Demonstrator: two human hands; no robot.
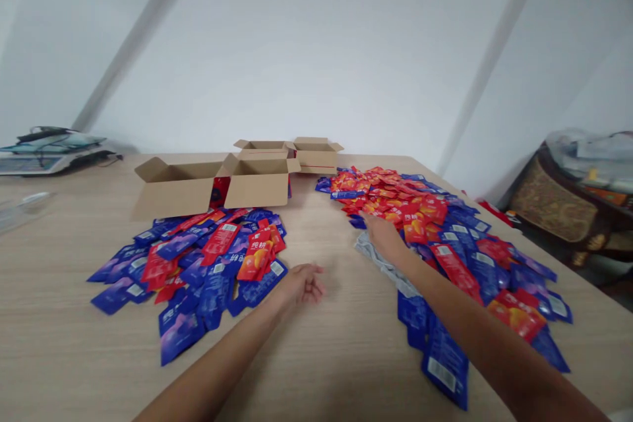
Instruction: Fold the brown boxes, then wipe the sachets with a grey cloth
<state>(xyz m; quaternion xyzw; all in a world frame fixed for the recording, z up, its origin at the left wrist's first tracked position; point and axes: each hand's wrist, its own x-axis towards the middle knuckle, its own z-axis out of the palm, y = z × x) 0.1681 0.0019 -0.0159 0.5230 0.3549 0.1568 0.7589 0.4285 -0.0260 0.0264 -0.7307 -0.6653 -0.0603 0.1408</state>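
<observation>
My left hand (304, 282) is just above the table, palm turned to the right, fingers loosely curled and apart with nothing in them. Close by on its left lies a loose pile of blue packets (215, 295) and red packets (256, 254). My right hand (384, 239) reaches to the left edge of a larger heap of red packets (390, 188) and blue packets (484, 271). Its fingers are mostly hidden behind the back of the hand, so any grip does not show. A crumpled grey, cloth-like thing (376, 257) lies under that hand and wrist.
Open cardboard boxes stand beyond the left pile: a left box (175, 192), a middle box (258, 183) and two farther back, including a rear box (316, 159). Papers (54, 148) lie at the far left. A patterned chair (548, 204) stands past the table's right edge.
</observation>
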